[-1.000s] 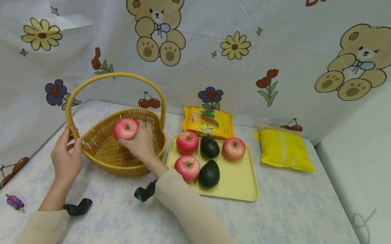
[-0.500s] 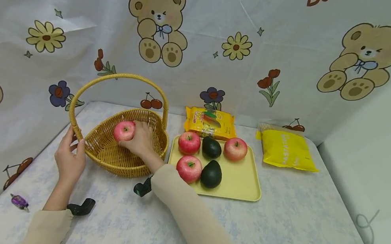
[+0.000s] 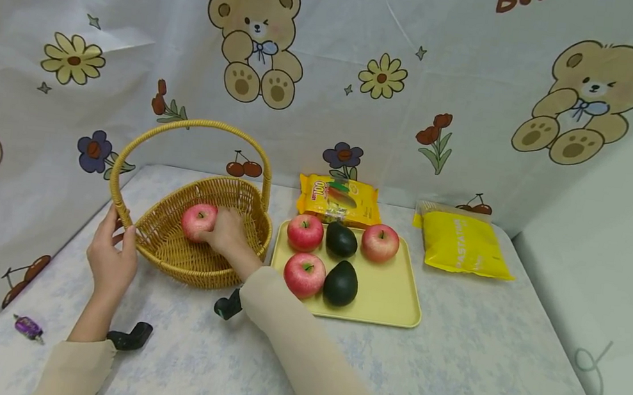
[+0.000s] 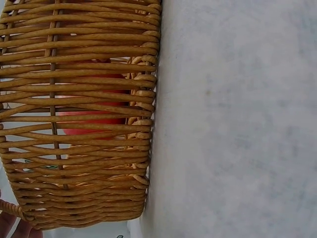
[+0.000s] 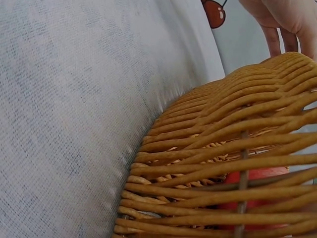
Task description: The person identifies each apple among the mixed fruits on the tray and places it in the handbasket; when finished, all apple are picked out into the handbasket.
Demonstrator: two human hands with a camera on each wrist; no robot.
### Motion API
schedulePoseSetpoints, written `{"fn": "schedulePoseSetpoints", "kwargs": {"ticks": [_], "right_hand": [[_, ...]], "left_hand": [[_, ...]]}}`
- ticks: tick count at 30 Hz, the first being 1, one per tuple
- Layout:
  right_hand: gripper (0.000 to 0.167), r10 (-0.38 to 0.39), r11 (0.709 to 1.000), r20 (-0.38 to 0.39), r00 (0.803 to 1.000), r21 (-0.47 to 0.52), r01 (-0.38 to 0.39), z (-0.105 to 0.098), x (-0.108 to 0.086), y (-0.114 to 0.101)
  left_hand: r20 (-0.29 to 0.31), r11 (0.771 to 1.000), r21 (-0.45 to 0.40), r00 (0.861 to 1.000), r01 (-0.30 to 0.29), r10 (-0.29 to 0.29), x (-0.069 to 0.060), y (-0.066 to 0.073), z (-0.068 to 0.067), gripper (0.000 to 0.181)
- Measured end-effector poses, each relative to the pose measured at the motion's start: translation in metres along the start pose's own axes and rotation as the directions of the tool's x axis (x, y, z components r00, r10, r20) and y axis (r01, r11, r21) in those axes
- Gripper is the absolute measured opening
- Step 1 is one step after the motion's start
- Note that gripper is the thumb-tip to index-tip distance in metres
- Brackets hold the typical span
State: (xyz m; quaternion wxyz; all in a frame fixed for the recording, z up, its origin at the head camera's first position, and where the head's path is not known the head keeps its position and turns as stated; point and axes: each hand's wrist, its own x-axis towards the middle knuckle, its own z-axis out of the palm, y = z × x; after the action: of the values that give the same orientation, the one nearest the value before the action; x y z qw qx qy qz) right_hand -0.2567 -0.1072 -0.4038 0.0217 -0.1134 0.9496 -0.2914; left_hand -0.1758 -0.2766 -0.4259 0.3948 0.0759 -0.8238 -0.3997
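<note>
In the head view my left hand (image 3: 112,263) grips the wicker basket (image 3: 192,276) at its left rim, at the foot of the arched handle, fingers behind and thumb in front. My right hand (image 3: 229,240) reaches over the basket's right side and holds a red apple (image 3: 199,222) low inside; its far fingers are partly hidden. Through the weave, the left wrist view shows the red apple (image 4: 91,124) inside the basket (image 4: 99,193). The right wrist view also shows the apple (image 5: 257,188) behind the weave, with my left hand (image 5: 292,22) above the rim.
Right of the basket, a yellow tray (image 3: 386,301) bears several apples and two dark avocados (image 3: 341,284). Behind it lies a yellow mango packet (image 3: 339,200); a yellow pasta bag (image 3: 462,242) lies further right. A purple wrapped candy (image 3: 28,327) is at the left edge.
My right hand has lowered the apple deeper into the basket, toward its bottom. My left hand keeps its grip on the rim. The tray's contents stay as they were.
</note>
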Motion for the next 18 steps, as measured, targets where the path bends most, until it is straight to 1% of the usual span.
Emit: {"fn": "schedulePoseSetpoints", "kwargs": {"ticks": [3, 6, 8, 12, 18], "right_hand": [[0.057, 0.021, 1.0, 0.012, 1.0, -0.022, -0.021, 0.0005, 0.0006, 0.0004], [0.06, 0.044, 0.999, 0.028, 0.999, -0.008, -0.044, 0.001, -0.0005, 0.0005], [0.061, 0.046, 0.999, 0.031, 0.998, 0.015, -0.047, 0.0009, -0.0009, 0.0008], [0.062, 0.023, 0.998, 0.034, 0.999, 0.058, -0.025, 0.0, -0.0009, 0.0012], [0.058, -0.029, 0.996, 0.051, 0.998, 0.091, 0.024, 0.0003, 0.0001, 0.0012]], "left_hand": [[0.001, 1.0, 0.0, 1.0, -0.003, 0.003, 0.0004, -0.0004, 0.0008, 0.052], [0.002, 1.0, 0.0, 1.0, -0.002, 0.002, 0.0001, -0.0006, 0.0005, 0.052], [0.004, 1.0, -0.001, 1.0, -0.004, 0.004, 0.0, -0.0005, 0.0004, 0.052], [0.013, 1.0, 0.002, 1.0, -0.01, 0.01, 0.0001, -0.0005, 0.0003, 0.053], [0.008, 1.0, -0.001, 1.0, -0.021, 0.021, 0.0006, -0.0015, 0.0003, 0.053]]}}
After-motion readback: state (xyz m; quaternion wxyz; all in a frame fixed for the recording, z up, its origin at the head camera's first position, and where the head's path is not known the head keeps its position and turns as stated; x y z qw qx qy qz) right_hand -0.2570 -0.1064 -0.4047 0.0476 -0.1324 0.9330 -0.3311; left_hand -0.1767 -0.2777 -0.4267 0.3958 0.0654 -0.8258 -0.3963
